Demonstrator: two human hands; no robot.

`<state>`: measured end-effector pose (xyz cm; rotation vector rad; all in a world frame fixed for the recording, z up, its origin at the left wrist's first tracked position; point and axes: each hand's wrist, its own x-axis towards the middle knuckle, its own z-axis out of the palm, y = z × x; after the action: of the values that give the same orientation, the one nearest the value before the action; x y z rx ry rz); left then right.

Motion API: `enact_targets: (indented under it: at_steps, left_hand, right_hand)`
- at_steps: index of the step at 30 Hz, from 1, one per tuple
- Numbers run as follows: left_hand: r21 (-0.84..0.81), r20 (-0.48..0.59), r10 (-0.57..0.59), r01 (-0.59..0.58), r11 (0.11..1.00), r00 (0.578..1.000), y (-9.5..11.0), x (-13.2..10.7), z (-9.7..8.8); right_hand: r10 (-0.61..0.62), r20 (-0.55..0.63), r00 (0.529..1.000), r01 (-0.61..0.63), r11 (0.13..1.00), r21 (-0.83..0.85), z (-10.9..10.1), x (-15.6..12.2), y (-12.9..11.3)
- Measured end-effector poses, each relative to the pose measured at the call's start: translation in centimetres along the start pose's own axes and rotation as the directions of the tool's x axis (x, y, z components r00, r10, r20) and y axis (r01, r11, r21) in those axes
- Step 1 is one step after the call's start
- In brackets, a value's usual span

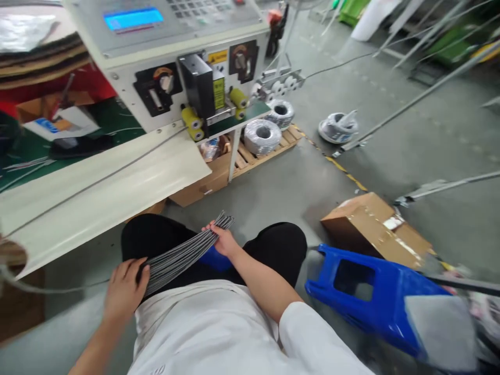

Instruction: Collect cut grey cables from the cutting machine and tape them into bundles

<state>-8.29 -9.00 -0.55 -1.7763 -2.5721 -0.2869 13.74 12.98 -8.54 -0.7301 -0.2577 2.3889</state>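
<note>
A bundle of cut grey wires point(183, 252) lies across my lap, over black trousers. My left hand point(125, 289) is closed round the bundle's near end. My right hand point(223, 240) grips the bundle close to its far end, where the wire tips fan out. A wire-cutting machine point(164, 57) with a blue display and yellow rollers stands in front of me. One thin wire runs from its rollers along the cream chute point(101, 187) at my left.
A blue plastic stool point(375, 297) lies on its side at my right, next to a cardboard box point(375, 229). Coils of wire point(262, 136) rest on a wooden pallet beneath the machine, and another coil point(338, 127) lies on the grey floor. Yellow-black tape marks the floor.
</note>
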Motion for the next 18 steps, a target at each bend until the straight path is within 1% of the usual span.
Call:
enact_targets:
  at_steps: [3, 6, 9, 14, 18]
  left_hand:
    - [-0.040, -0.063, -0.098, 0.096, 0.995, 0.993, -1.0, -0.8, 1.3]
    - [-0.137, -0.081, -0.164, 0.152, 0.979, 0.983, -1.2, -1.0, 2.2]
    - [-0.182, -0.080, -0.163, 0.146, 0.972, 0.983, -1.4, -0.8, 2.7]
    - [-0.152, -0.102, -0.135, 0.119, 0.981, 0.986, -1.7, -0.3, 3.5]
    - [-0.133, -0.126, -0.092, 0.075, 0.988, 0.988, -1.4, -0.4, 3.9]
  right_hand:
    - [0.001, 0.055, 0.998, -0.003, 0.999, 0.034, -0.2, 0.1, 0.0]
    - [-0.001, 0.074, 0.997, -0.002, 0.999, 0.046, -0.3, 0.0, -0.1]
    - [0.016, 0.073, 0.997, -0.020, 0.998, 0.065, -0.3, -0.1, -0.3]
    - [0.004, 0.061, 0.998, -0.009, 0.997, 0.080, -0.3, 0.0, -0.7]
    - [-0.005, 0.046, 0.999, 0.002, 0.998, 0.063, 0.0, -0.2, -0.7]
